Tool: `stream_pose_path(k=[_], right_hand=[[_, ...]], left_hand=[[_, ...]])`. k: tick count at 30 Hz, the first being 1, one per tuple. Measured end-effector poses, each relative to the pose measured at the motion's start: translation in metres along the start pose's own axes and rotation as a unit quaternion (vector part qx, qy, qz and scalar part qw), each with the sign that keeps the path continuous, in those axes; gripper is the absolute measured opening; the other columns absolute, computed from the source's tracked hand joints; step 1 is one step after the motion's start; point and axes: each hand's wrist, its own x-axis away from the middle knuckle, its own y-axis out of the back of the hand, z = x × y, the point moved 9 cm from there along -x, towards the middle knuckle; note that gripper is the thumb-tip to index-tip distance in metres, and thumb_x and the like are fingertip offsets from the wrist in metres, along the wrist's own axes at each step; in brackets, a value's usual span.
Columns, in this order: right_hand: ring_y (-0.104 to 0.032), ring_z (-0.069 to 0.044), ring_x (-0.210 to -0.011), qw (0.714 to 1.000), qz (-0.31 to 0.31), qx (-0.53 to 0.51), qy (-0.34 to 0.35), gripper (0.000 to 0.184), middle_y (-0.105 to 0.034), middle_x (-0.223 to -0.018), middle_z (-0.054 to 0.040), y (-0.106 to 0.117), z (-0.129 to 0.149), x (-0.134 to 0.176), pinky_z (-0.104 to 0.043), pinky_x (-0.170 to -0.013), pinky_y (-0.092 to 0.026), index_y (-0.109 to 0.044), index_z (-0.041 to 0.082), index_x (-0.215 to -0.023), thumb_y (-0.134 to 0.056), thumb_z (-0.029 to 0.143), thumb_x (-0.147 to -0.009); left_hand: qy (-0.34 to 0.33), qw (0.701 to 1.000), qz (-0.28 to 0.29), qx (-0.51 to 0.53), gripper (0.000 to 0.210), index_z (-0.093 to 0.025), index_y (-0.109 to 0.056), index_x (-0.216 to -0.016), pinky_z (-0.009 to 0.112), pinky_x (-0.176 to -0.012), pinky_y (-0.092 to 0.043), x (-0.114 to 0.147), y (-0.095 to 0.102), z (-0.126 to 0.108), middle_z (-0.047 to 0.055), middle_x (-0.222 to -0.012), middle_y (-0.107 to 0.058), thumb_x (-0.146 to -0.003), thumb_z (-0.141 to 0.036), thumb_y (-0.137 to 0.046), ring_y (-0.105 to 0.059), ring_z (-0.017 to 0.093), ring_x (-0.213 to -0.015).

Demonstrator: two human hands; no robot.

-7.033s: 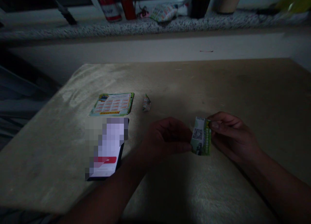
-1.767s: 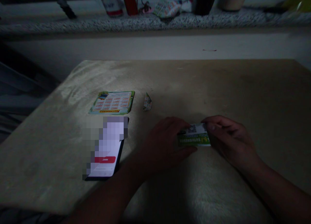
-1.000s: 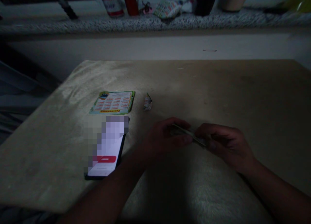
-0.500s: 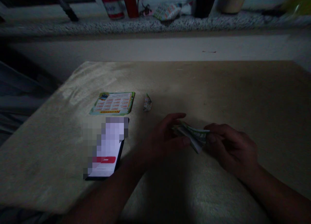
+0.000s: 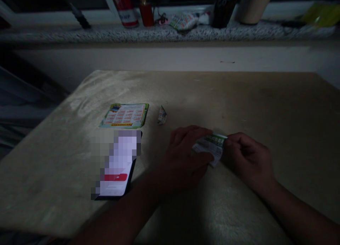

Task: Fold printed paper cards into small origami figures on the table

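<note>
A small creased piece of printed paper [image 5: 215,149], white with a green strip along its far edge, is between my two hands over the table. My left hand [image 5: 187,151] covers its left side, with the thumb on its near part and the fingers along its far edge. At the paper's upper right corner, my right hand [image 5: 251,154] pinches the edge between thumb and curled fingers. The paper's left end is hidden under my left hand.
Left of my hands lie a phone [image 5: 119,167] with a lit screen and a printed card [image 5: 126,115]. A folded paper scrap [image 5: 162,115] stands beyond my left hand. On the granite sill [image 5: 159,35] are a red can [image 5: 126,11], a small red bottle [image 5: 147,13] and a crumpled wrapper [image 5: 184,21].
The paper has turned from nearly edge-on to flatter, showing its printed face. My left hand has rolled over it, palm downward. My right hand keeps its pinch.
</note>
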Motion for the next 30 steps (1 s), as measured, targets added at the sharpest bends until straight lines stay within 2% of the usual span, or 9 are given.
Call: stream_pose_path(k=[3,5,8,11,14,17,19,22,30], right_hand=[[-0.052,-0.012,-0.049,0.996,0.056,-0.038,-0.060,0.026,-0.059,-0.057,0.0010,-0.005,-0.009,-0.006,-0.022,-0.046,-0.041,-0.064,0.018,-0.068,-0.059,0.031,-0.090],[-0.058,-0.015,-0.055,0.995,0.086,-0.005,-0.055,0.022,-0.064,-0.062,-0.0009,-0.004,-0.006,-0.012,-0.025,-0.052,-0.046,-0.065,0.018,-0.069,-0.060,0.029,-0.087],[-0.065,-0.018,-0.065,0.988,0.131,0.083,0.014,0.015,-0.069,-0.069,-0.0017,-0.003,0.009,-0.021,-0.029,-0.062,-0.050,-0.064,0.020,-0.068,-0.062,0.023,-0.083],[-0.068,-0.020,-0.073,0.971,0.166,0.134,0.108,0.004,-0.070,-0.077,-0.0016,-0.008,0.025,-0.023,-0.034,-0.072,-0.052,-0.062,0.021,-0.081,-0.064,0.018,-0.080],[-0.070,-0.024,-0.089,0.945,0.195,0.189,0.183,0.025,-0.073,-0.095,-0.0048,-0.015,0.031,-0.018,-0.042,-0.087,-0.049,-0.062,0.021,-0.105,-0.068,0.018,-0.081],[-0.071,-0.023,-0.086,0.925,0.234,0.197,0.225,0.022,-0.074,-0.090,-0.0027,-0.023,0.029,-0.009,-0.044,-0.090,-0.047,-0.065,0.022,-0.103,-0.069,0.016,-0.083],[-0.069,-0.020,-0.076,0.929,0.235,0.172,0.227,0.010,-0.071,-0.078,-0.0003,-0.021,0.026,-0.005,-0.041,-0.084,-0.048,-0.067,0.022,-0.090,-0.068,0.014,-0.084],[-0.068,-0.020,-0.076,0.949,0.218,0.136,0.181,0.008,-0.073,-0.081,-0.0027,-0.015,0.016,-0.004,-0.037,-0.075,-0.050,-0.069,0.022,-0.082,-0.068,0.015,-0.086],[-0.066,-0.022,-0.084,0.955,0.207,0.130,0.168,0.010,-0.073,-0.083,-0.0028,-0.014,0.006,0.000,-0.041,-0.082,-0.050,-0.072,0.023,-0.089,-0.073,0.017,-0.082]], left_hand=[[0.012,0.999,0.046,-0.001,0.012,-0.021,-0.071,-0.089,0.044,-0.102,-0.043,0.001,-0.006,0.004,0.010,-0.130,-0.063,-0.085,-0.012,-0.064,-0.054,0.027,-0.121],[0.027,0.996,0.089,0.006,0.015,-0.021,-0.071,-0.091,0.043,-0.101,-0.042,0.002,-0.012,0.008,0.010,-0.126,-0.067,-0.084,-0.011,-0.063,-0.057,0.026,-0.118],[0.031,0.991,0.124,0.031,0.019,-0.020,-0.069,-0.092,0.042,-0.102,-0.041,0.004,-0.020,0.008,0.008,-0.120,-0.071,-0.083,-0.007,-0.059,-0.062,0.024,-0.114],[0.030,0.986,0.153,0.053,0.018,-0.019,-0.068,-0.092,0.041,-0.103,-0.040,0.007,-0.032,0.007,0.007,-0.120,-0.072,-0.083,-0.007,-0.059,-0.065,0.022,-0.109],[0.025,0.982,0.177,0.060,0.016,-0.018,-0.068,-0.093,0.041,-0.105,-0.039,0.009,-0.043,0.005,0.006,-0.120,-0.073,-0.085,-0.008,-0.059,-0.065,0.022,-0.110],[0.020,0.978,0.199,0.063,0.016,-0.017,-0.069,-0.094,0.041,-0.108,-0.037,0.011,-0.048,0.005,0.007,-0.120,-0.073,-0.085,-0.008,-0.059,-0.064,0.022,-0.113],[0.015,0.974,0.218,0.065,0.017,-0.017,-0.069,-0.095,0.043,-0.110,-0.035,0.011,-0.050,0.004,0.007,-0.119,-0.073,-0.083,-0.009,-0.059,-0.064,0.023,-0.115],[0.009,0.970,0.234,0.065,0.017,-0.019,-0.069,-0.097,0.045,-0.112,-0.031,0.012,-0.046,0.004,0.007,-0.119,-0.073,-0.085,-0.013,-0.059,-0.062,0.024,-0.119],[0.001,0.960,0.276,0.051,0.017,-0.022,-0.074,-0.103,0.045,-0.111,-0.030,0.012,-0.037,0.005,0.006,-0.122,-0.070,-0.087,-0.024,-0.068,-0.057,0.026,-0.121]])
